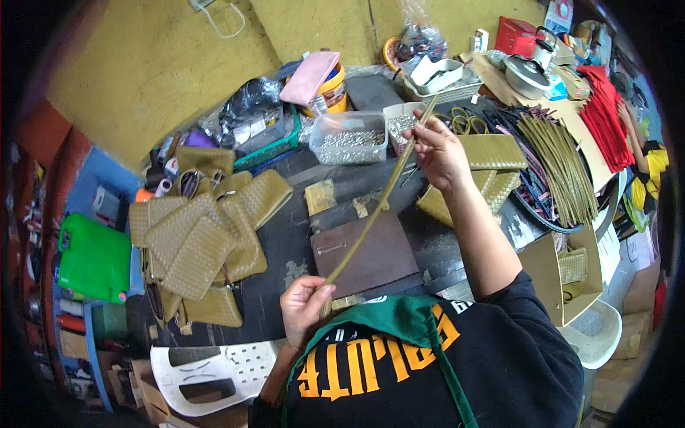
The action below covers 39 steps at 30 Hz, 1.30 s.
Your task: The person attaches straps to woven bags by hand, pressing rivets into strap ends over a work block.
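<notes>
A long, narrow olive strap [377, 212] stretches diagonally between my two hands. My left hand [303, 308] pinches its lower end close to my body. Farther up and to the right, my right hand [441, 153] grips the strap near its upper end, and the tip sticks out past the fingers. Below the strap lies a flat dark brown panel [385, 253] with a short slit or zip near its left side. Beside my right forearm are olive woven pieces [492, 152], partly hidden by the arm.
Woven olive pouches [196, 246] are heaped at the left. Clear tubs of small metal parts [349, 151] stand behind the panel. On the right, many olive straps [560, 175] lie on a round tray. A white plastic chair [171, 364] is at the near left. Another person's hand [629, 125] touches red material.
</notes>
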### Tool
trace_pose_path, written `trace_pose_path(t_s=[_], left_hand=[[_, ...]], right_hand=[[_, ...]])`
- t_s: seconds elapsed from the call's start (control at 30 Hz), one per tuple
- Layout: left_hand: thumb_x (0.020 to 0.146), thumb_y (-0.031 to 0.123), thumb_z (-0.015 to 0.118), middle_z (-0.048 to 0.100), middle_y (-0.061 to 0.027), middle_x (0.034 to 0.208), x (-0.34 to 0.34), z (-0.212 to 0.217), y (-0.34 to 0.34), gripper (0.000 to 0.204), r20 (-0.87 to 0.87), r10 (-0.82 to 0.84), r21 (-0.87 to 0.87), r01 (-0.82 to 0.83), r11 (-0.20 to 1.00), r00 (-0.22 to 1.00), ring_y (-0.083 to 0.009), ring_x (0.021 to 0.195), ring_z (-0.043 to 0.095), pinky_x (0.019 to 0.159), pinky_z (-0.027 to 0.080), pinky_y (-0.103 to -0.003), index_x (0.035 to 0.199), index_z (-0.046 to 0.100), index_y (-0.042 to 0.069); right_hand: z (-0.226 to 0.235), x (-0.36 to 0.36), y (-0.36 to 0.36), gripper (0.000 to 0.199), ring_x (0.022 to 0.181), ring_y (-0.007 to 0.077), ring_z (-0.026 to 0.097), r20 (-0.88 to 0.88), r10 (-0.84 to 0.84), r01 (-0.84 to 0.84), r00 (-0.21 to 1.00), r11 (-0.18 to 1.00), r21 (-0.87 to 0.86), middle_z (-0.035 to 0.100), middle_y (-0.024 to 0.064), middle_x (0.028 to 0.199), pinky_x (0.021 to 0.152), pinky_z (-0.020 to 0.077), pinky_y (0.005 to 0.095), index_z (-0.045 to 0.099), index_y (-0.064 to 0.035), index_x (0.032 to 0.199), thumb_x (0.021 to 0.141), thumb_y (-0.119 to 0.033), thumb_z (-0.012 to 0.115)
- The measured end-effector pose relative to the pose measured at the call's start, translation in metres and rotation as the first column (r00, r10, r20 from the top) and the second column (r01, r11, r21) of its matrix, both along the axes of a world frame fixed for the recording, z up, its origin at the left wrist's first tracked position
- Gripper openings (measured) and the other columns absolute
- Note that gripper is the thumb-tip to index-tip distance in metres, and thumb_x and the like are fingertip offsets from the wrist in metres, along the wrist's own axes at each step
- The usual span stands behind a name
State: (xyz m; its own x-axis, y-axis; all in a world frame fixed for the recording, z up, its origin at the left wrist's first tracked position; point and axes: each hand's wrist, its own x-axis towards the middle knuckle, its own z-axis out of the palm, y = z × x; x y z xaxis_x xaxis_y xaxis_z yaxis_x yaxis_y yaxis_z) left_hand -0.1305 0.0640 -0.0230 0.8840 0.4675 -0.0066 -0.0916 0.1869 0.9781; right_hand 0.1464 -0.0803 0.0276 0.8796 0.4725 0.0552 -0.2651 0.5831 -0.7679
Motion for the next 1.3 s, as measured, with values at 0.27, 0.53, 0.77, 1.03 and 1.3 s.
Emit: trace_pose_path(t_s=[0.27,0.53,0.77,1.03,1.3], left_hand=[[0.075,-0.003,0.046,0.056,-0.0117,0.072,-0.002,-0.009,0.013,0.011,0.075,-0.015,-0.394,0.043,0.918,0.997,-0.0188,0.069,0.056,0.069,0.044,-0.029,0.085,0.05,-0.002],[0.075,0.0,0.044,0.053,-0.0103,0.071,-0.001,-0.014,0.019,0.011,0.128,-0.02,-0.453,0.077,0.888,0.992,-0.0199,0.07,0.054,0.072,0.043,-0.032,0.085,0.049,-0.001],[0.076,0.003,0.044,0.052,-0.0097,0.073,-0.001,-0.009,0.017,0.011,0.089,-0.061,-0.379,0.091,0.921,0.994,-0.0202,0.075,0.052,0.075,0.043,-0.032,0.086,0.047,-0.001],[0.077,-0.001,0.045,0.055,-0.0093,0.076,-0.003,-0.011,0.016,0.009,0.087,-0.071,-0.351,0.097,0.931,0.994,-0.0167,0.075,0.054,0.074,0.042,-0.028,0.085,0.047,-0.001],[0.075,0.001,0.05,0.055,-0.008,0.085,-0.005,-0.016,0.017,0.015,0.013,-0.134,-0.172,0.134,0.976,0.991,-0.0142,0.08,0.054,0.073,0.042,-0.025,0.09,0.047,-0.001]], right_hand=[[-0.007,0.009,0.0,0.007,0.046,0.0043,0.048,-0.098,0.133,-0.117,0.986,0.982,0.149,0.057,0.0021,0.069,0.038,0.0367,0.0126,0.05,-0.0071,0.082,0.078,-0.006,0.055],[0.015,-0.001,0.006,0.02,0.06,0.0098,0.057,-0.186,0.143,-0.102,0.972,0.971,0.216,0.059,0.0107,0.079,0.042,0.0398,0.0153,0.049,-0.0034,0.098,0.079,-0.006,0.052],[0.004,0.011,0.004,0.008,0.052,0.0048,0.052,-0.002,-0.001,0.001,1.0,0.999,-0.035,0.059,0.0036,0.071,0.041,0.0354,0.0133,0.054,-0.0039,0.082,0.078,-0.011,0.056],[0.003,0.011,0.006,0.007,0.05,0.0046,0.05,-0.005,-0.01,0.01,1.0,1.0,-0.012,0.059,0.0041,0.071,0.043,0.036,0.0139,0.055,-0.0027,0.084,0.079,-0.008,0.055],[0.007,0.01,0.002,0.008,0.049,0.0037,0.048,-0.007,-0.014,0.014,1.0,1.0,-0.017,0.059,0.0047,0.07,0.043,0.0362,0.0135,0.054,-0.0035,0.083,0.078,-0.01,0.056]])
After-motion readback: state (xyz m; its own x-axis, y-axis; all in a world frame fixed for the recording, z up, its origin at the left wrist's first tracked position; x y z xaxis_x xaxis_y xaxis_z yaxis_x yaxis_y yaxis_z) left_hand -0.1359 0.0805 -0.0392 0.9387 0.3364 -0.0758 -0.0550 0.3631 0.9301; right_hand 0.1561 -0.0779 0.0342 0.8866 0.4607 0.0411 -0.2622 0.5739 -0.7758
